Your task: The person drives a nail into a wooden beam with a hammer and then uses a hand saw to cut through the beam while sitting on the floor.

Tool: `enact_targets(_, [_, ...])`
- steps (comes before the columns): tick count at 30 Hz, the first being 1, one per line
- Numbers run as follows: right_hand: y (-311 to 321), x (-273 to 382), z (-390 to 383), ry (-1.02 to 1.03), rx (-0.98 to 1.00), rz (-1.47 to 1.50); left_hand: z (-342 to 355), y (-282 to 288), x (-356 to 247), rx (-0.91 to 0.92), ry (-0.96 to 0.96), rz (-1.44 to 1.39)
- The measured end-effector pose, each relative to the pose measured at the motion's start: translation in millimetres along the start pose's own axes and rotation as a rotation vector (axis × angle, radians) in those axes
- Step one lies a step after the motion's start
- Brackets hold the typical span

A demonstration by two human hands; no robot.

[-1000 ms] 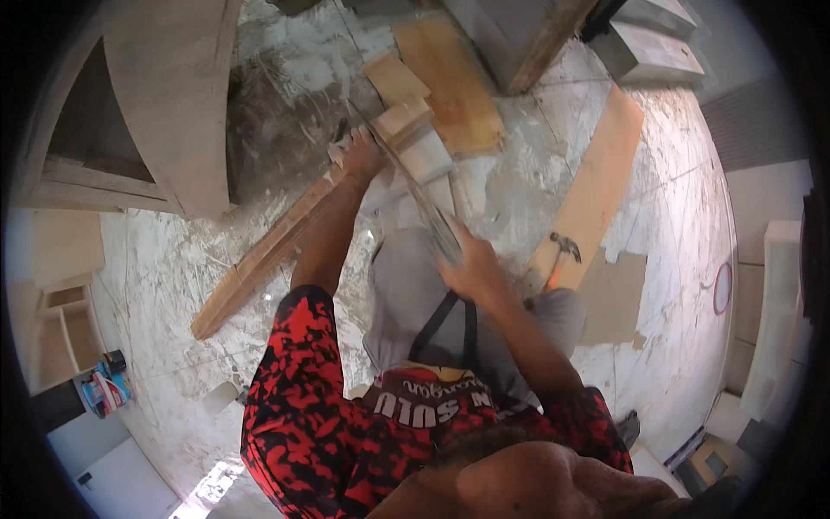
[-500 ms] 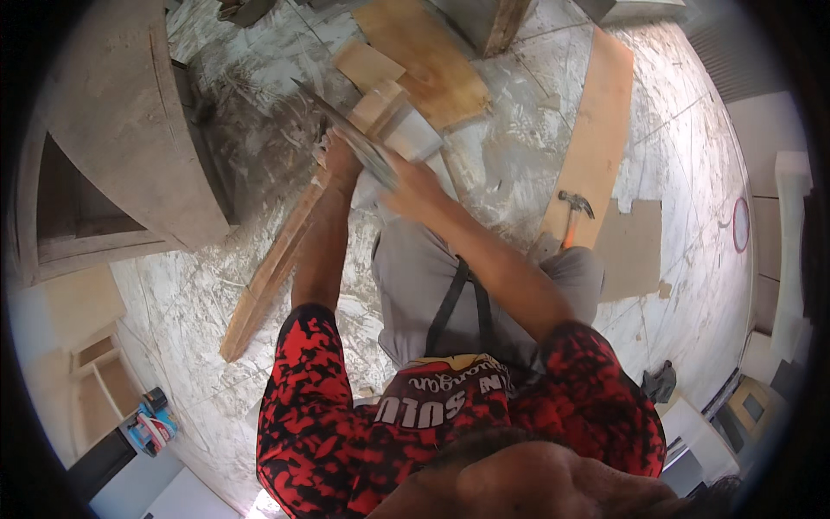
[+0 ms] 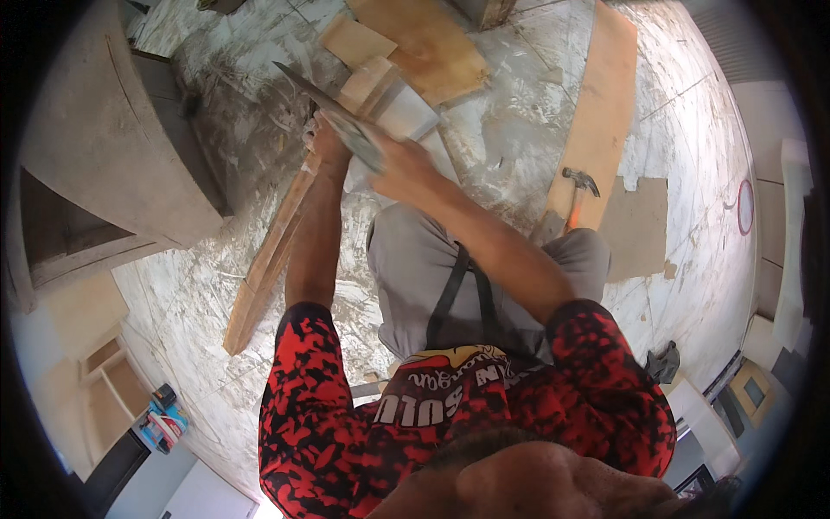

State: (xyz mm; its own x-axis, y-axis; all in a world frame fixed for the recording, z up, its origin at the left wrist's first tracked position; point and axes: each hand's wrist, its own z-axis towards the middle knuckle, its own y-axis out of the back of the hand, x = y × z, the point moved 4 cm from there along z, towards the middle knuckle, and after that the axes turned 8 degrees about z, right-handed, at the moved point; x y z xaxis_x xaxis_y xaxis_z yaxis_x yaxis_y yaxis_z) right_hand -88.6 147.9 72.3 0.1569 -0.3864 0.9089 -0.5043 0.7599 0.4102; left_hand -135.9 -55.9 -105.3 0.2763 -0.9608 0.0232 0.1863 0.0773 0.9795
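**Wooden beam (image 3: 264, 281) under your left hand, handsaw (image 3: 347, 130) over it in your right**

Your left hand (image 3: 330, 141) is closed over the beam, though the blade and your own wrist hide part of that grip. Your right hand (image 3: 402, 169) grips the saw at its handle end, just beside the left hand, toward 4 o'clock. The blade points to 10 o'clock; whether it touches the wood, you cannot tell from here.

From your left hand the beam runs to 7 o'clock, along the outer side of your left forearm. At 1 o'clock a pale wood block (image 3: 370, 82) lies roughly in line; your hands hide whether it is the same piece.

Expect the beam to be stiff, fairly weighty and hard to damage, perhaps slippery if dusty. Hold it from above, fingers wrapped over the side edge, clear of the blade. The thin saw blade will likely flex, so keep to its handle.

Farther out, a brown board (image 3: 424, 52) lies at 12 o'clock from your right hand. At 3 o'clock, a claw hammer (image 3: 577, 201) rests on a long board (image 3: 598, 104) on the floor (image 3: 186, 290).
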Motion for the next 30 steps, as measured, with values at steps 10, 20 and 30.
enact_targets(10, [54,-41,-155,0.092,-0.020,0.109,-4,18,-12,0.162,0.055,0.044])
enact_targets(20, [36,-45,-109,0.078,0.035,0.031,4,-17,6,0.244,0.041,-0.201])
enact_targets(30, [-13,-18,39,0.053,-0.028,0.054,9,-27,16,0.165,0.006,-0.413])
